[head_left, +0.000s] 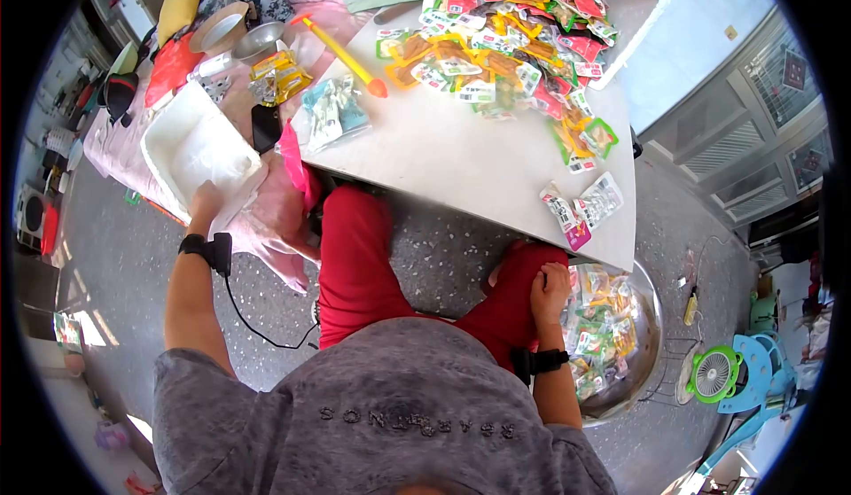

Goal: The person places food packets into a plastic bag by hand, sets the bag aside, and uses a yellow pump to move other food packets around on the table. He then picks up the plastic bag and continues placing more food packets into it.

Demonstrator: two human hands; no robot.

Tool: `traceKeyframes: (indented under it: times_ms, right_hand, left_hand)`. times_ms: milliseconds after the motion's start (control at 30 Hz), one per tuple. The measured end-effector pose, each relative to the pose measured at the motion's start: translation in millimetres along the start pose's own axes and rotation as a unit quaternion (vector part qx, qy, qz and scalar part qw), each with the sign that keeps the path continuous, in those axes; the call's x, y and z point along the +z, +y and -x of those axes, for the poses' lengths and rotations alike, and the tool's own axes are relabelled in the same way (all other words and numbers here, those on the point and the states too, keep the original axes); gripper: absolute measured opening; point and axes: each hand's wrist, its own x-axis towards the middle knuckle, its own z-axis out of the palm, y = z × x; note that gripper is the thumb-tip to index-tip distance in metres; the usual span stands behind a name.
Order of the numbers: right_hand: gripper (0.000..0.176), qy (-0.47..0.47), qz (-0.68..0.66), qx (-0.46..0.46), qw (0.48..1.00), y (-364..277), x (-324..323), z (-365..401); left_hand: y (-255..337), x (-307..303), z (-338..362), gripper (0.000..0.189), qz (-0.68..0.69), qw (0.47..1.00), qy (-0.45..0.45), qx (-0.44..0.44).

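Observation:
My left hand (206, 201) is at the near rim of a white foam box (191, 132), its fingers over the edge and partly hidden by the wall. The box sits tilted on the pink-covered bed, and nothing but its pale inside shows. On my right thigh rests my right hand (551, 293), palm down with the fingers laid on the red trousers and nothing in them. Beside it, a large metal basin (651, 353) holds many small snack packets (607, 318). Two loose packets (581, 210) lie on the table corner above that hand.
A pale table (425, 154) spans the front, with a heap of snack packets (496, 47) spilling from a white foam tray (640, 16). A yellow-orange stick (341, 52) and a clear bag (332, 114) lie at its left. A green fan (714, 374) stands at right.

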Motion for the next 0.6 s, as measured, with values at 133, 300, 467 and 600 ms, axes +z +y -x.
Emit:
traceKeyframes:
  times_ms: [133,300,467,600]
  right_hand:
    - [0.013,-0.003,0.005,0.008,1.000,-1.5,-0.1,0.5]
    - [0.012,-0.008,0.007,0.017,1.000,-3.9,-1.6,-0.3]
    - [0.011,-0.002,0.008,0.009,1.000,-2.5,-0.8,0.5]
    - [0.011,0.005,0.001,-0.002,1.000,-4.5,-2.6,-2.5]
  left_hand:
    - [-8.7,2.3,-13.2,0.025,0.003,0.999,0.041,-0.006]
    - [-31.1,10.8,-28.3,0.025,0.105,0.990,0.071,0.068]
    - [-19.5,-10.9,-24.1,0.026,0.146,0.983,0.045,0.099]
    - [4.8,1.5,-0.7,0.039,0.135,0.971,0.095,0.170]
